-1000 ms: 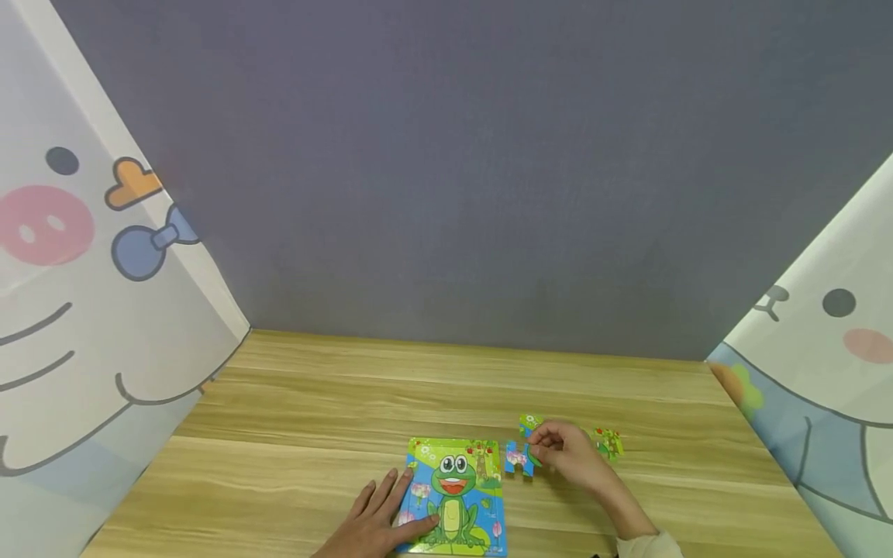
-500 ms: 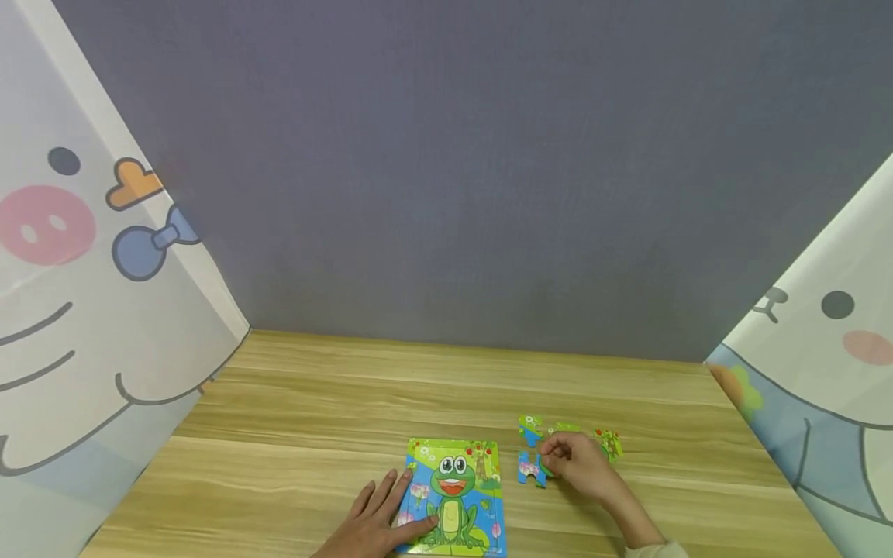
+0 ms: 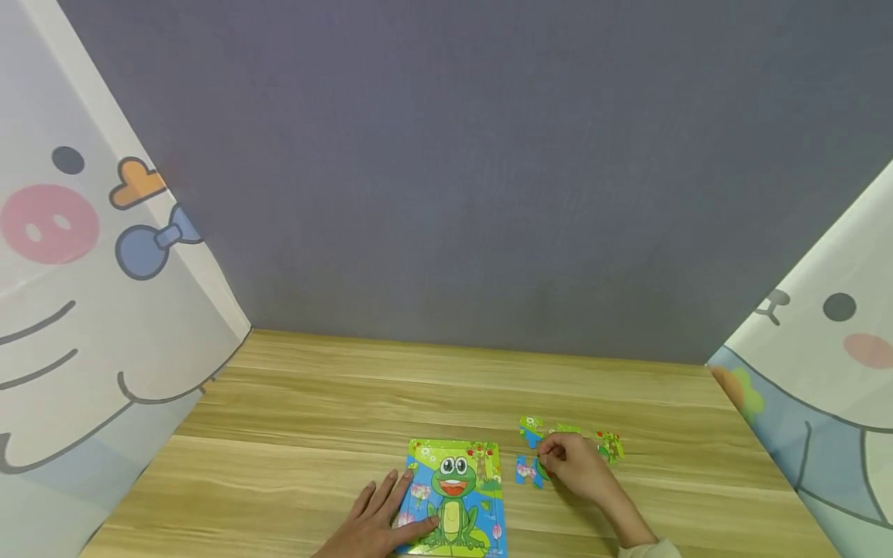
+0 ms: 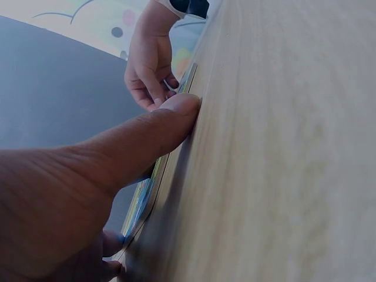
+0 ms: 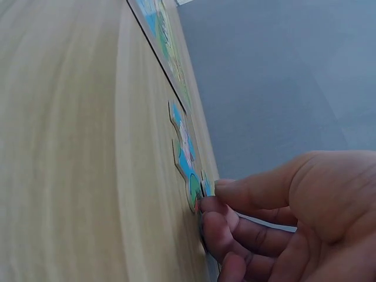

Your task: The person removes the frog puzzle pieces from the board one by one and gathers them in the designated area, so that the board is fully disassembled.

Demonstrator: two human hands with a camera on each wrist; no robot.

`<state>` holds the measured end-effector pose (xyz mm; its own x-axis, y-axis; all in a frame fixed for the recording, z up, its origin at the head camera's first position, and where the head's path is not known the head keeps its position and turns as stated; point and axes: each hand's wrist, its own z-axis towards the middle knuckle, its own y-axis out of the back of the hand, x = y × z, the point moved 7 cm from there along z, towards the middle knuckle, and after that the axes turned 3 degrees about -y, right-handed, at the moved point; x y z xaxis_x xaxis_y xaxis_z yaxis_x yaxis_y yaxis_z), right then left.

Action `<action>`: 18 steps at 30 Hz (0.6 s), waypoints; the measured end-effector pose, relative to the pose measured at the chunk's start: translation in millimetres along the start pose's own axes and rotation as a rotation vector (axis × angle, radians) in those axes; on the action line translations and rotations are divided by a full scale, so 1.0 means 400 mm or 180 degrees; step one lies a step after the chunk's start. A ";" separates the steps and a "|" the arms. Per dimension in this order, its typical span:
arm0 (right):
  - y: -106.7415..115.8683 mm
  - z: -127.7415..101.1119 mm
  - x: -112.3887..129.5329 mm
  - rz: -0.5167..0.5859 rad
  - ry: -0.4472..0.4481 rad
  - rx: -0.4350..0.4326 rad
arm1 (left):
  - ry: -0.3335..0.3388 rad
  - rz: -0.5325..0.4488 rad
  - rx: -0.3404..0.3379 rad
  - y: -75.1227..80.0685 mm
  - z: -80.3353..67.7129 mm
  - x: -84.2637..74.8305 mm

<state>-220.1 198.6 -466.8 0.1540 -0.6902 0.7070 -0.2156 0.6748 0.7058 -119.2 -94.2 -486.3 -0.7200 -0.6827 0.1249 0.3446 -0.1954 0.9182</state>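
- The fingers (image 5: 218, 225) of the right hand (image 3: 575, 465) were curled, their tips and the thumb touching the right end of a blue puzzle piece (image 3: 527, 470) that lay flat on the wooden table (image 3: 314, 418); the wrist view showed them meeting the piece's near edge, though whether they truly pinched it or only pressed it could not be told.
- The wooden table, the largest thing, ran back to a grey wall (image 3: 474, 170), with cartoon-printed screens (image 3: 77, 294) at both sides.
- The frog puzzle board (image 3: 456, 496) lay flat near the front edge, just left of the blue piece and apart from it.
- The left hand (image 3: 377, 523) rested flat with straight fingers, spread over the board's lower left corner, its thumb (image 4: 158, 126) pressed on the board's edge.
- The blue puzzle piece sat between the board and the right hand.
- Smaller loose pieces lay behind the right hand: a blue-green piece (image 3: 530, 428), a green piece (image 3: 567, 428) and a red-spotted piece (image 3: 610, 446), all near one another.
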 end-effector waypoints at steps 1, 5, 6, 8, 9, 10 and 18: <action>0.000 0.000 0.000 0.0000 0.0000 -0.0002 | -0.0001 -0.0001 -0.0008 0.000 0.000 0.000; 0.000 0.000 0.000 0.0028 0.0005 0.0012 | 0.0029 0.0011 -0.0009 0.000 -0.002 0.000; -0.001 0.000 0.000 0.0030 0.0009 0.0020 | 0.0043 0.0009 0.0002 0.000 -0.003 0.000; 0.000 0.000 0.000 0.0049 0.0012 0.0037 | 0.0079 0.0009 0.0030 0.000 -0.005 0.000; 0.001 0.000 0.001 0.0054 0.0016 0.0038 | 0.0092 0.0016 0.0035 0.000 -0.006 0.000; 0.002 0.000 0.002 0.0059 0.0019 0.0035 | 0.0101 0.0035 0.0036 0.000 -0.006 0.000; 0.024 0.005 0.030 -0.0044 0.0148 -0.0128 | -0.0006 0.0038 -0.0062 -0.003 -0.008 -0.004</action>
<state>-222.2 196.4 -451.5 0.2015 -0.6874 0.6978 -0.1745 0.6758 0.7161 -116.6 -95.2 -488.6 -0.7168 -0.6837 0.1367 0.3649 -0.2008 0.9092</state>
